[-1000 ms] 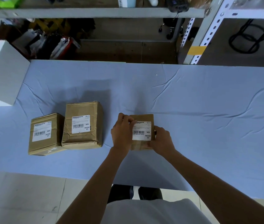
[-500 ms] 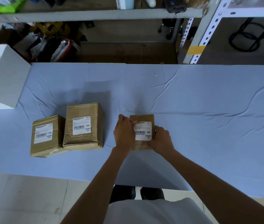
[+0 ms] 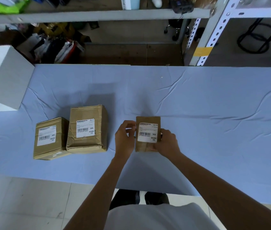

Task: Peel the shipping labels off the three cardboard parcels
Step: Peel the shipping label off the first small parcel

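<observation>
Three brown cardboard parcels lie on the blue cloth of the table (image 3: 198, 113), each with a white shipping label on top. The small parcel (image 3: 148, 119) sits in the middle, and its label (image 3: 148, 132) lies flat and whole. My right hand (image 3: 167, 143) grips this parcel at its lower right corner. My left hand (image 3: 124, 136) is at its left edge, with curled fingertips against the upper left side. The tall parcel (image 3: 87, 113) with its label (image 3: 85, 128) stands to the left. The low parcel (image 3: 48, 150) with its label (image 3: 46, 135) lies furthest left.
A white box (image 3: 6, 80) stands at the table's far left. Behind the table is a metal shelf rack (image 3: 204, 39) with bags and clutter underneath. The table's near edge runs just in front of my body.
My left hand has slid left off the label's upper left corner, so the whole label now shows. The right hand keeps its hold.
</observation>
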Available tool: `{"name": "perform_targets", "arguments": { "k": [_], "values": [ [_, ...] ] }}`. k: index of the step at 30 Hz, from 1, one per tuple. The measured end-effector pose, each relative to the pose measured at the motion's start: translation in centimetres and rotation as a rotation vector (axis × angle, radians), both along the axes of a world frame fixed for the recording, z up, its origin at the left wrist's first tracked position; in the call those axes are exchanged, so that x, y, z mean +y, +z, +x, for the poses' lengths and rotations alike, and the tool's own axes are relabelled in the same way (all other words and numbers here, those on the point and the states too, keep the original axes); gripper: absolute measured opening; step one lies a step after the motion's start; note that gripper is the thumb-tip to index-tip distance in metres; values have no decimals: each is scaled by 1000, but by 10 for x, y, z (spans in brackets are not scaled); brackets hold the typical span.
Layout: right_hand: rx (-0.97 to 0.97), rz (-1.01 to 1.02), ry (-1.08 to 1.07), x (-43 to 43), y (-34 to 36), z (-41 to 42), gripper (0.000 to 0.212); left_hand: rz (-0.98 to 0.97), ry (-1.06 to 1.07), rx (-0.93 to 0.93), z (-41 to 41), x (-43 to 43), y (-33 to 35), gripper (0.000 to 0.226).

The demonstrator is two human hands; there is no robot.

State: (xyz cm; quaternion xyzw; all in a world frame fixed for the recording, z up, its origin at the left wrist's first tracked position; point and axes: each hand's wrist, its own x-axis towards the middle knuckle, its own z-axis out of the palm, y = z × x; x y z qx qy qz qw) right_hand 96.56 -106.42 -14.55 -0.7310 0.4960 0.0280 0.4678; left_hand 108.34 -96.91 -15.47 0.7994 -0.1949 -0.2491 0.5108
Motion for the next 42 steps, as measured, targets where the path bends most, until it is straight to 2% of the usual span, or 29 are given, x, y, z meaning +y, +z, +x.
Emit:
{"name": "perform_targets", "arguments": {
  "k": [8, 16, 21, 28, 31, 33, 34, 37, 42],
  "values": [
    [17, -19, 12, 1, -1, 0, 35, 60, -35, -175, -1, -8, -1, 5],
    [4, -14, 0, 1, 2, 0, 36, 178, -5, -251, -4, -18, -3, 14],
    [8, -11, 1, 1, 2, 0, 36, 247, -9, -293, -2, -20, 4, 34],
    [8, -3, -16, 2, 1, 0, 39, 247, -12, -248, -3, -19, 7, 30],
    [-3, 6, -28, 2, 1, 0, 39, 109, 93, -28, -1, -15, 6, 8],
    [-5, 12, -27, 1, 2, 0, 40, -17, 139, 165, 1, -11, 5, 7],
    [-4, 12, -23, 1, 2, 0, 40, -45, 131, 201, 2, -8, 5, 9],
    [4, 1, -14, 1, 1, 1, 37, -55, 80, 171, 2, -4, 5, 10],
    [27, -14, -13, 1, 0, 1, 35, 23, 36, -32, -3, -6, 2, 8]
  ]
}}
